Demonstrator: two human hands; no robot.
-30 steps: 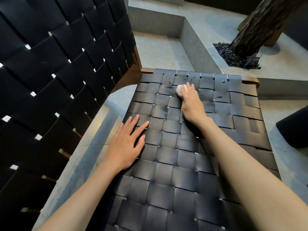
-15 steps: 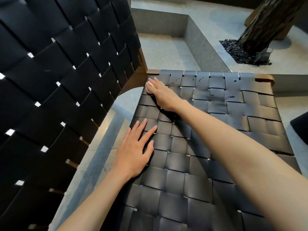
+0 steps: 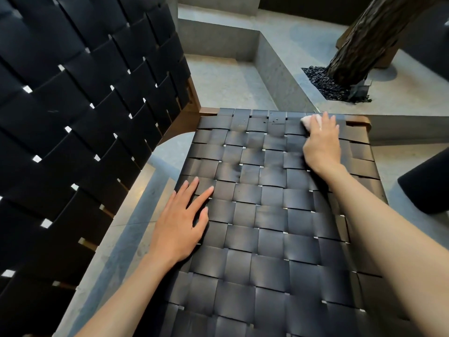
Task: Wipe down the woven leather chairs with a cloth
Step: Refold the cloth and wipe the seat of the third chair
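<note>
Your right hand (image 3: 320, 144) has swept from the far left corner of the seat (image 3: 262, 215) to its far right corner, just beside the wooden frame end (image 3: 359, 121). Its fingers lie nearly straight over a small pale cloth (image 3: 306, 120), pressing it onto the black woven straps at the far edge. Your left hand (image 3: 181, 224) rests flat on the seat's left edge, fingers spread and holding nothing. The chair back (image 3: 73, 117) rises at your left.
</note>
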